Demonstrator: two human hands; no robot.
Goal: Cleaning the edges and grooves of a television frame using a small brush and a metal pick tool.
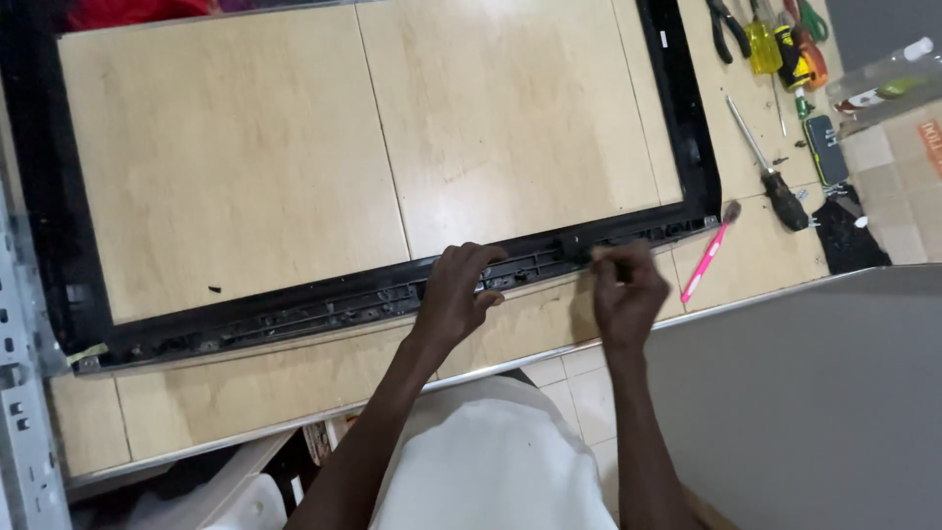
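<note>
A large black rectangular frame (693, 128) lies flat on a pale wooden table (245, 157). My left hand (453, 294) rests on the frame's near rail, fingers curled over the ribbed inner edge. My right hand (624, 287) hovers at the same rail a little to the right, fingers pinched together on something small and blurred that I cannot make out.
A pink brush (708, 253) lies by the frame's near right corner. A black-handled screwdriver (767, 167), pliers (726, 29) and several yellow and green tools sit at the far right. A grey panel (814, 393) fills the lower right; a metal bracket (20, 393) runs along the left.
</note>
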